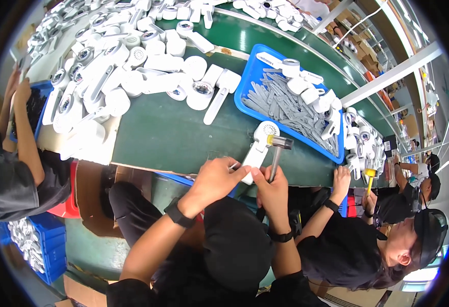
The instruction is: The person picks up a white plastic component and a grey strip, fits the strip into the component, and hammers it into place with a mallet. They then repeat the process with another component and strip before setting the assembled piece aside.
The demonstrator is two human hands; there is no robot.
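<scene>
While the left hand (pixel 215 180) grips the handle of the white fan (pixel 259 146) and holds it flat on the green table (pixel 158 133), the right hand (pixel 271 188) is closed around a small hammer (pixel 278 149). Its head sits by the fan's round top. This looks like tapping a part in. A soft, straight hit comes next. A blue tray (pixel 245 84) of grey strips lies to the right.

White handheld fan (pixel 259 145); yellow-and-grey-headed mallet (pixel 279 143); blue tray (pixel 251 77), grey strips (pixel 286 108); green table (pixel 168 133)
</scene>
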